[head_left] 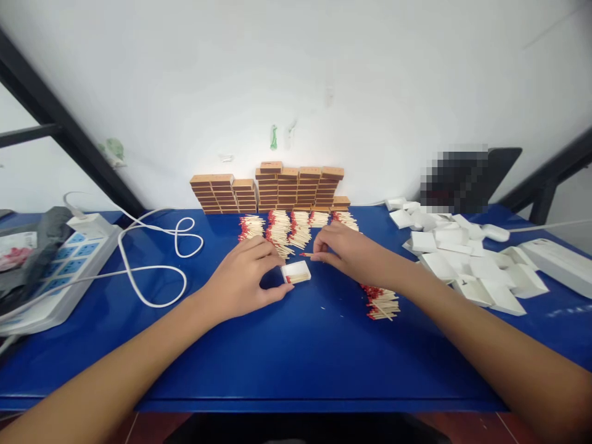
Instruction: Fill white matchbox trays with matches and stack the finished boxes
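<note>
My left hand (252, 274) grips the left end of a small white matchbox tray (296, 269) between thumb and fingers. Some matches (298, 279) lie along the tray's near side. To the right of the tray, my right hand (337, 246) pinches a few matches (306, 254), their red heads pointing left. Beyond both hands, piles of red-headed matches (279, 229) lie in a row. Another heap of matches (383, 304) sits under and in front of my right forearm, which hides part of it.
Stacked matchboxes (289, 185) line the wall. Many white trays (476, 265) are heaped at right, beside a white box (559, 265) and a dark tablet-like object (499, 176). At left are a power strip (76, 259), a looped white cable (139, 296) and a dark bag (32, 237).
</note>
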Action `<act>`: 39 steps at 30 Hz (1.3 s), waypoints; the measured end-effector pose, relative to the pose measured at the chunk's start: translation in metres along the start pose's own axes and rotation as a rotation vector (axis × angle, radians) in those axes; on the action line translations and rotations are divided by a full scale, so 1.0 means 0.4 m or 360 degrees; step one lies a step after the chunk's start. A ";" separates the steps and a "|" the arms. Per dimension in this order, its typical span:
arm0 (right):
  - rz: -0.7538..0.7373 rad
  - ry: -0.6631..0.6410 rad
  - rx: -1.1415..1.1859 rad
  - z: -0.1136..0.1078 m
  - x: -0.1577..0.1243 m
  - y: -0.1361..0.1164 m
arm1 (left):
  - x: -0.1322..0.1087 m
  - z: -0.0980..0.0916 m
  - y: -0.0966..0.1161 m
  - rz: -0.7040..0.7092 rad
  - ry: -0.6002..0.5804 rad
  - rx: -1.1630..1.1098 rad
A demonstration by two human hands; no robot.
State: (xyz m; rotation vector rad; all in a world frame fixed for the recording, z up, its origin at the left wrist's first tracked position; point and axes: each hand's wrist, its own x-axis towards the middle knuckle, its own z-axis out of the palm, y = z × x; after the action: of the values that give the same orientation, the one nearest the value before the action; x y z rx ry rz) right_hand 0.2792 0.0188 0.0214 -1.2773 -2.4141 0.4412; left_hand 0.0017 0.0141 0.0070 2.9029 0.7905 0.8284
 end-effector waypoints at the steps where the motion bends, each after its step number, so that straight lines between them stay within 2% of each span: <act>1: 0.0014 -0.0017 -0.0035 0.005 0.001 0.007 | 0.000 -0.001 0.001 -0.0004 -0.0013 -0.0011; 6: 0.0042 -0.0073 -0.0054 0.015 0.006 0.032 | 0.001 -0.005 0.006 0.0000 -0.0085 -0.0088; 19: 0.0119 -0.0093 -0.0048 -0.012 0.001 0.037 | 0.002 -0.003 0.005 0.0009 -0.0101 -0.0101; 26: 0.0137 -0.0343 0.0005 -0.015 -0.003 0.041 | 0.003 -0.002 0.004 0.0035 -0.0070 -0.0089; 39: 0.0119 -0.0322 0.0007 -0.018 -0.004 0.026 | 0.005 -0.007 0.006 -0.0008 -0.0124 -0.0093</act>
State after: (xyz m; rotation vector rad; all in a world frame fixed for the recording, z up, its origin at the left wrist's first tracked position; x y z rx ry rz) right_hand 0.2908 0.0236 0.0228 -1.3850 -2.5332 0.6243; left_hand 0.0029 0.0124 0.0106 2.8608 0.7538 0.7204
